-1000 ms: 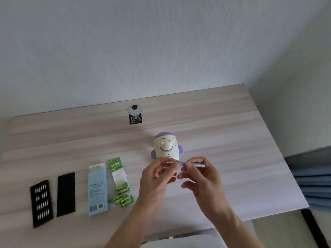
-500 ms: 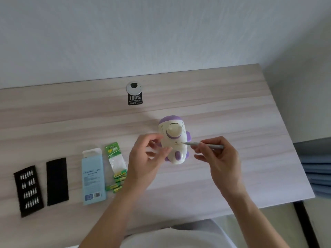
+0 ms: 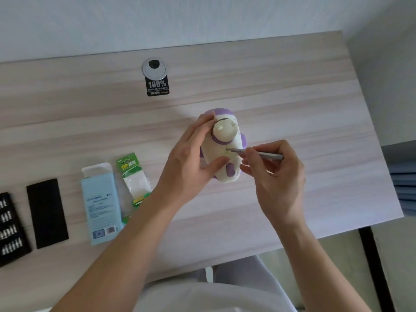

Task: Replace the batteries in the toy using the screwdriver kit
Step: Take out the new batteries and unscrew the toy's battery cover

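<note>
We see pale wood-grain desk [image 3: 292, 97], far edge against white textured wall [image 3: 157, 23]. Round silver cable grommet [image 3: 154, 67] near far edge, black "100%" sticker [image 3: 157, 86] touching its near side. Second white wall [image 3: 387, 75] beyond desk's right edge. We note grey-blue fabric folds [image 3: 405, 183] at right, black desk leg [image 3: 372, 255] under near right corner, pale floor [image 3: 326, 266] beside it. Soft, even light.

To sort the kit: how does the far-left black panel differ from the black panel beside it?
The far-left black panel holds rows of silver bits and is cut by the picture's edge; the panel beside it is plain and fully visible. Both are black rectangles flat on the table.
</note>
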Demonstrator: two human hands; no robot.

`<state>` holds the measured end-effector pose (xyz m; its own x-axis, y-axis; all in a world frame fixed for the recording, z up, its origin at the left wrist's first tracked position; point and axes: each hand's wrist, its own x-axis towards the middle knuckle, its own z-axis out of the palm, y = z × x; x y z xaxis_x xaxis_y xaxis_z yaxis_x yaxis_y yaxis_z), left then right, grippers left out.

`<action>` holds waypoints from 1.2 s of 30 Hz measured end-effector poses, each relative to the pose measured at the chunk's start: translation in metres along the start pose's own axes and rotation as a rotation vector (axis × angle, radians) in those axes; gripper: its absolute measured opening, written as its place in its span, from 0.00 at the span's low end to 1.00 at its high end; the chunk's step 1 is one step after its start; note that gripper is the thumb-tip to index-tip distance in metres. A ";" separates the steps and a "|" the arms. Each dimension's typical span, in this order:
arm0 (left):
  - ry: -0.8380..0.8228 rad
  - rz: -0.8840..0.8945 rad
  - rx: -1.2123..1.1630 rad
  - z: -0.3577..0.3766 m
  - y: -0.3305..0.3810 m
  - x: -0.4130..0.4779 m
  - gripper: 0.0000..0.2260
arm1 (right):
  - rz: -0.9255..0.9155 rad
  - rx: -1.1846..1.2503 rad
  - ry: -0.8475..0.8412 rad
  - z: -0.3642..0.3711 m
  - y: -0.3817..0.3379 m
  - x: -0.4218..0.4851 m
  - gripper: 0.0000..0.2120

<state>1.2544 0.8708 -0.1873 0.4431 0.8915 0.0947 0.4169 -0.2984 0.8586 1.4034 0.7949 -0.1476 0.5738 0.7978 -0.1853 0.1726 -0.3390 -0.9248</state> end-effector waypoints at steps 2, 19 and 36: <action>-0.003 -0.004 -0.013 0.001 -0.002 0.000 0.30 | -0.004 -0.016 0.017 0.003 0.000 0.000 0.06; -0.021 -0.028 -0.022 0.004 -0.008 0.000 0.32 | -0.058 -0.141 0.013 0.004 -0.001 -0.002 0.07; -0.023 -0.022 -0.005 0.005 -0.011 0.000 0.32 | -0.558 -0.950 -0.154 -0.008 -0.033 0.007 0.07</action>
<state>1.2535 0.8721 -0.1995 0.4519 0.8898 0.0640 0.4230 -0.2769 0.8628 1.4082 0.8082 -0.1159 0.1304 0.9884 0.0775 0.9562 -0.1047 -0.2732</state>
